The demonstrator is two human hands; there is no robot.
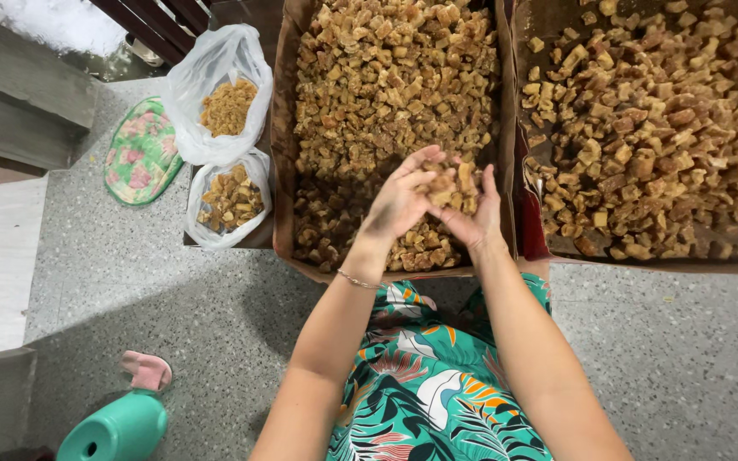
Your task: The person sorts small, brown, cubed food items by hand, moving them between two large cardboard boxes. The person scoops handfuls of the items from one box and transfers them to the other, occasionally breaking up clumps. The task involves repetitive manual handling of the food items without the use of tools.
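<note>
My left hand and my right hand are cupped together over a big cardboard box full of small brown sugary chunks. Between the two palms I hold a heap of those chunks, lifted a little above the pile at the box's near end. A thin bracelet sits on my left wrist. My lap in a green leaf-print dress is just below the box's near edge.
A second cardboard box of larger brown chunks lies to the right. Two white plastic bags with brown pieces stand left of the boxes. A floral slipper, a pink slipper and a teal plastic stool rest on the speckled floor.
</note>
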